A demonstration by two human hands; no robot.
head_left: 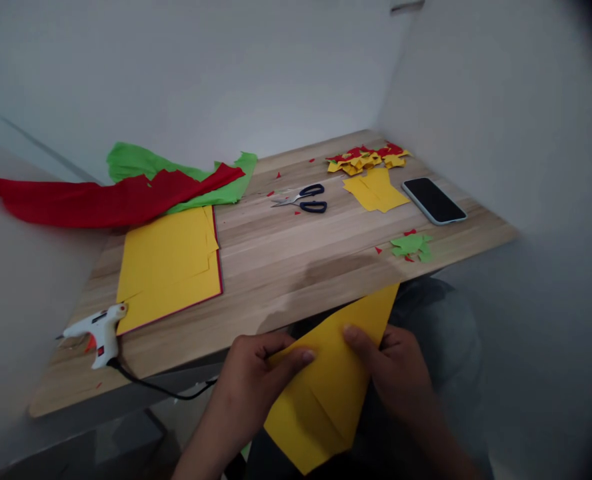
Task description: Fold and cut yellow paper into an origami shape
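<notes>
Yellow sheet (326,380) is held off the table (261,267), at its near edge, btwn both hands. L hand (256,373) pinches its left edge, thumb on top; R hand (401,373) grips the right side, thumb on top too. To handle it well, I'd keep thumbs light & flat, pull evenly so it doesn't buckle, and line edges up before pressing; a line shows low on the sheet, fold or cut, can't tell.

Counts: 1 glue gun (107,330) near left; 1 pr scissors (312,200) far mid; 1 phone (436,201) far right; 2 crepe lengths far left, 1 red (101,207), 1 green (151,160). Yellow stack (166,247), left: no. of sheets unclear. Yellow pcs (373,190) by phone overlap, as do mixed scraps (361,160) beyond; green scraps (411,245), nearer, also uncountable.
</notes>
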